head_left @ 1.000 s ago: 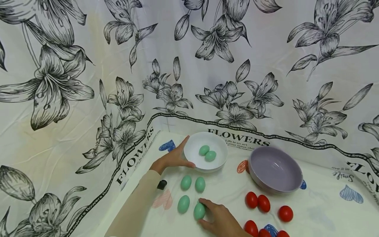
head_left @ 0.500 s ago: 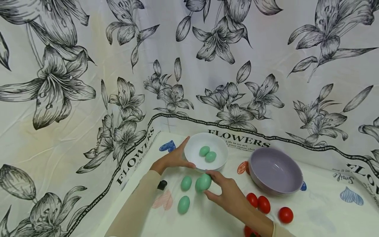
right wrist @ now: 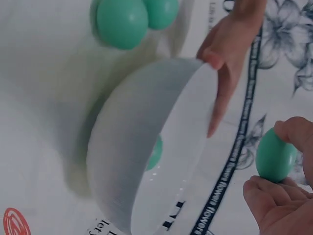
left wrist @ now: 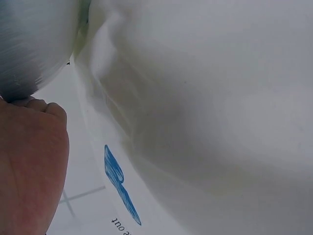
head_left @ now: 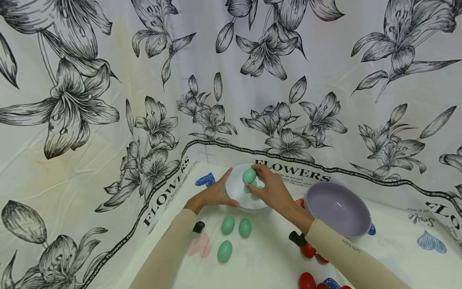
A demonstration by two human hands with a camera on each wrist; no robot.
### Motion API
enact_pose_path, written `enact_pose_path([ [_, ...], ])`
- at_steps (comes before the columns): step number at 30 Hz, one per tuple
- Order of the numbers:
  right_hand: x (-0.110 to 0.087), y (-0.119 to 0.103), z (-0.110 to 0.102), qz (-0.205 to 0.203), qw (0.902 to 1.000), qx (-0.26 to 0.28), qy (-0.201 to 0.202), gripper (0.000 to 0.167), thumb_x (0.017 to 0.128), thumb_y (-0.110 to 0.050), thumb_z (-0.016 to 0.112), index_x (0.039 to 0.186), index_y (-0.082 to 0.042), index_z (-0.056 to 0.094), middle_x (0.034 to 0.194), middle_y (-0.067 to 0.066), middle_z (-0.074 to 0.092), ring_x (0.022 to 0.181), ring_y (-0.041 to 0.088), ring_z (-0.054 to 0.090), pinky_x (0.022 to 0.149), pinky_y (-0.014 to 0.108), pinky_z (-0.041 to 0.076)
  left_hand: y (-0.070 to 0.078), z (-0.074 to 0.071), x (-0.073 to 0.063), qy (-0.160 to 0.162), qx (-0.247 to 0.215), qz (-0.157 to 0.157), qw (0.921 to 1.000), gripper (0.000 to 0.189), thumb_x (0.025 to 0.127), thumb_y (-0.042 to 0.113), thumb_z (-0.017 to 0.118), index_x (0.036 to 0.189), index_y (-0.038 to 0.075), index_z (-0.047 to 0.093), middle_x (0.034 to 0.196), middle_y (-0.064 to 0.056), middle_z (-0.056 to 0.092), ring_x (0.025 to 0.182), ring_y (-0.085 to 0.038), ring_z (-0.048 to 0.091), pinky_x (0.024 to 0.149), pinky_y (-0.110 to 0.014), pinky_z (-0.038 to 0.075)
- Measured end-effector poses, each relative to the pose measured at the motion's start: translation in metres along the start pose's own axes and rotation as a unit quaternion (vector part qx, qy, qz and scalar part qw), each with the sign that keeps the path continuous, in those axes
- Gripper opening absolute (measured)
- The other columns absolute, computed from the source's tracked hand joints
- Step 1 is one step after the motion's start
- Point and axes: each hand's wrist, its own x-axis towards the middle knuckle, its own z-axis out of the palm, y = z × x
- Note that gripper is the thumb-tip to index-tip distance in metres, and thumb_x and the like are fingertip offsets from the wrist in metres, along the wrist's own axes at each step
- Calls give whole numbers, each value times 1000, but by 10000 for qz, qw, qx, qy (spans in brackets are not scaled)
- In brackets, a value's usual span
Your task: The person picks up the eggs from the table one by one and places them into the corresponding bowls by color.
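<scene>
A white bowl (head_left: 234, 192) stands near the back of the cloth, with green eggs (head_left: 255, 195) lying inside it. My left hand (head_left: 213, 194) holds the bowl's left side, thumb toward the front and fingers around the back. In the left wrist view, its curled fingers meet the bowl's outer wall. Between thumb and fingertips my right hand (head_left: 272, 188) pinches another green egg (head_left: 249, 176) over the bowl; the right wrist view shows this egg (right wrist: 275, 155) above the rim. In front of the bowl, three green eggs (head_left: 225, 251) lie on the cloth.
A purple-grey bowl (head_left: 337, 208) stands to the right. Several red eggs (head_left: 307, 281) lie in front of it, some partly covered by the right sleeve (head_left: 346, 253). Behind the bowls rises a flower-printed cloth (head_left: 288, 100).
My right hand has taken a green egg from the front right of the green group. It has carried the egg up and away to above the white bowl. My left hand stays put.
</scene>
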Motion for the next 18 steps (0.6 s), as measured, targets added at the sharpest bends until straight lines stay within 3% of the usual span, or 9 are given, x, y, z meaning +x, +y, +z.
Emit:
enact_pose_path([
  [10,41,35,40,483,9964,-703,13,67,93,-20,85,149,-3,52,139,18,68,127,35,66,102,48,56,-2,2,0,-57,-52,-65,9999,145,71,68,91,168,40,-12,179,-4,5,161,-29,17,127,-57,24],
  [18,53,54,63,990,9906,-927,-188,57,94,-19,84,143,-9,57,128,16,73,111,30,74,87,42,63,-3,0,-1,-31,20,-88,10000,143,72,67,91,168,40,-12,178,-2,6,162,-27,17,127,-54,24],
])
